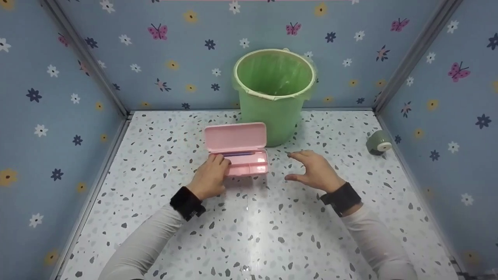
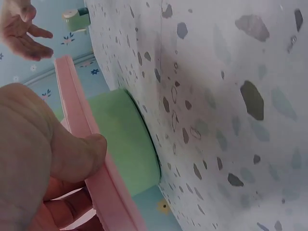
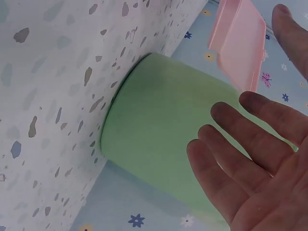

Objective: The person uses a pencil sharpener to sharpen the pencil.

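Observation:
My left hand [image 1: 210, 177] grips the left end of an open pink pencil case [image 1: 235, 138], held up off the table with its lid tilted back. In the left wrist view the thumb [image 2: 79, 156] presses on the outer side of the case, and the fingers curl behind its wall. A couple of pencils [image 1: 239, 154] lie along the long compartment near the hinge; the smaller front compartments show pink bottoms. To the right of the case, apart from it, my right hand [image 1: 315, 171] hovers with fingers spread and nothing in it.
Behind the case stands a tall green bin [image 1: 272, 116] with a pale rim, close to the back wall. A small grey-green rounded object [image 1: 377, 142] with a white end lies at the right edge of the speckled table [image 1: 249, 233]. Flowered walls enclose three sides.

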`<state>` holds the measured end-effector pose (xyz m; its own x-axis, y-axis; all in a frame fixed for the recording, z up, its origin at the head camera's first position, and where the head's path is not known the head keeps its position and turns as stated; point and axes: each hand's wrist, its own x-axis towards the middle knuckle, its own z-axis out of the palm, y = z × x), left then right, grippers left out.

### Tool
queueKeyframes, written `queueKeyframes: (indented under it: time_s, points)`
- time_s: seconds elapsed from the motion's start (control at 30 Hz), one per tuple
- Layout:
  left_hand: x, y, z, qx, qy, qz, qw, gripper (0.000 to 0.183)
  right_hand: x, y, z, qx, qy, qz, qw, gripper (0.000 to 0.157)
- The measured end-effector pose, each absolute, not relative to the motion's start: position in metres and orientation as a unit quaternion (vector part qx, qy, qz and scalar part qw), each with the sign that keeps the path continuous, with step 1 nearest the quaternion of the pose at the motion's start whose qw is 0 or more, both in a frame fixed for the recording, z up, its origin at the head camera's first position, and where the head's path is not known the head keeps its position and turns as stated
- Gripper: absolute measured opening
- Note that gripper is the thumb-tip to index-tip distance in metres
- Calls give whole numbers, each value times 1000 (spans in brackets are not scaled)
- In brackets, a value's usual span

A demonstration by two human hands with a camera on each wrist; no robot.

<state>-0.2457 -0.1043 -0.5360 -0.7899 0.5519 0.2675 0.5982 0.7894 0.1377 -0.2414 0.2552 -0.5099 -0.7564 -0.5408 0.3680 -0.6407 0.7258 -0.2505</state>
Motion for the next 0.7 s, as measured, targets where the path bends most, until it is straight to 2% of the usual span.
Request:
queueKeyframes:
  time_s: [0.17,0.5,0.7]
  points:
    - [-240,-85,-541,-320,-938,-90,100,64,-243,242,-512,341,-909,195,144,61]
    - [-242,-43,-553,-355,-928,-84,77,64,-253,214,-527,359,-896,210,154,28]
    - [-240,-31,-562,-367,-924,-79,74,52,-257,215,-546,326,-913,198,143,14]
